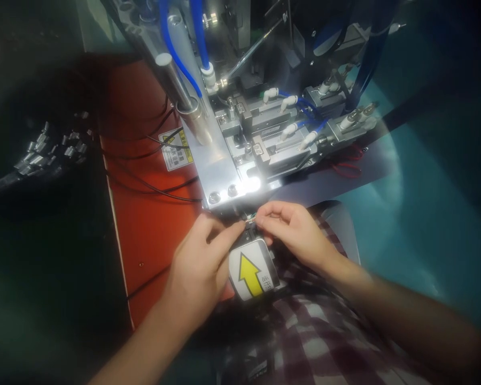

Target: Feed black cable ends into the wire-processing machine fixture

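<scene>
My left hand [200,267] and my right hand [294,230] meet at the front edge of a metal machine plate [220,160]. Both pinch a tiny shiny part [249,218] between thumb and fingertips, fingers pressed together. Just below the fingertips sits a dark fixture [250,235] carrying a white label with a yellow arrow [250,272] pointing toward the machine. The part is too small to name.
The machine above carries a steel cylinder [182,96], blue air hoses [184,59] and white fittings [288,128]. An orange-red mat [144,214] with black wires lies at the left. Small metal pieces [48,152] lie in the dark far left. A checked garment [304,331] is below.
</scene>
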`<state>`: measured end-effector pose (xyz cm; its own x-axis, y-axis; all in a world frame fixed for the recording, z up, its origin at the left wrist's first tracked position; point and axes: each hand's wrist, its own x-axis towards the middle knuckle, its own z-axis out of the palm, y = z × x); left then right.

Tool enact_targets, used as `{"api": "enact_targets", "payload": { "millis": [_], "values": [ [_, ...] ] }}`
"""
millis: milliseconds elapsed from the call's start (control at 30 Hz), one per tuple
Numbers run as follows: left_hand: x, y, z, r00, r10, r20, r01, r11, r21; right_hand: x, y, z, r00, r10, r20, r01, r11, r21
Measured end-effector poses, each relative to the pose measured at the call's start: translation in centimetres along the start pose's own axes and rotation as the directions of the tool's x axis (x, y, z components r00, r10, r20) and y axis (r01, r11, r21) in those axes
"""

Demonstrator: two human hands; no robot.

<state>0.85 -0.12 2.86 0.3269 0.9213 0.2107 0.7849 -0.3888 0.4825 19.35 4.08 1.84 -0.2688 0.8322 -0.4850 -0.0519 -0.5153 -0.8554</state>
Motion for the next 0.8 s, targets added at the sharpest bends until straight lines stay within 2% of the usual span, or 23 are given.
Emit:
{"api": "enact_targets", "payload": {
  "millis": [433, 633, 800],
  "values": [
    [0.17, 0.01, -0.28, 0.998, -0.015, 0.068, 0.012, 0.999, 0.045, 0.31, 0.67, 0.26, 0.996, 0.074, 0.041, -0.08, 0.986, 0.146],
    [0.3, 0.07, -0.31, 0.996, -0.038, 0.08, 0.031, 0.995, 0.09, 0.2, 0.6, 0.2, 0.999, 0.03, 0.023, -0.032, 0.994, 0.1],
    [0.31, 0.16, -0.38, 0.998, 0.015, 0.064, -0.025, 0.988, 0.153, 0.23, 0.67, 0.2, 1.0, 0.008, 0.007, -0.009, 0.997, 0.079]
  ]
}}
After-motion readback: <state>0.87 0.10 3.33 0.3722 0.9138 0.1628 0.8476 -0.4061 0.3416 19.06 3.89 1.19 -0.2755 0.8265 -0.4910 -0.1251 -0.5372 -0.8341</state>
